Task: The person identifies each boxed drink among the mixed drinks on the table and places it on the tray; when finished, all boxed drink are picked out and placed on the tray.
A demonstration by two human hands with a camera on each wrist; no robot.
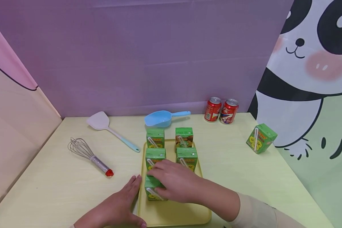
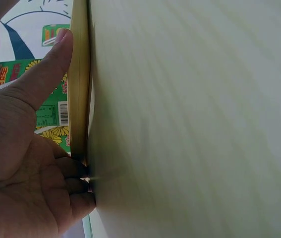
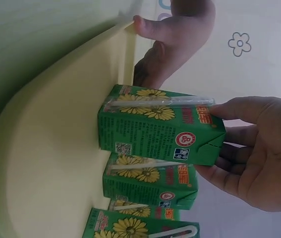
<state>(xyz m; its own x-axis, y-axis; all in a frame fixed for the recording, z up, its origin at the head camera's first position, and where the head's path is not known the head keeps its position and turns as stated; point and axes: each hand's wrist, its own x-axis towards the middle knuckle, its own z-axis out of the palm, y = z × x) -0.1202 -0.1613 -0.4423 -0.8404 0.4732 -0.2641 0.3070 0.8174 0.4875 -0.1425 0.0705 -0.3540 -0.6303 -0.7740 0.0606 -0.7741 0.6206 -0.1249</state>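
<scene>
On the table lies a yellow tray (image 1: 176, 215) bearing several green drink cartons with straws on their fronts, in a left and a right column. My right hand (image 1: 179, 180) holds the nearest left carton (image 1: 151, 191) by its upper part, thumb and fingers on opposite sides; the right wrist view shows this carton (image 3: 155, 124) upright on the tray. Behind it stands another carton (image 1: 155, 155). My left hand (image 1: 118, 204) rests against the tray's left side with its fingers extended, the thumb near the front corner.
One more carton (image 1: 261, 138) stands on the table at the right. Two red cans (image 1: 212, 110) are at the back. A blue scoop (image 1: 159, 119) lies behind the tray; a spatula (image 1: 99, 121) and a whisk (image 1: 89, 155) lie to its left.
</scene>
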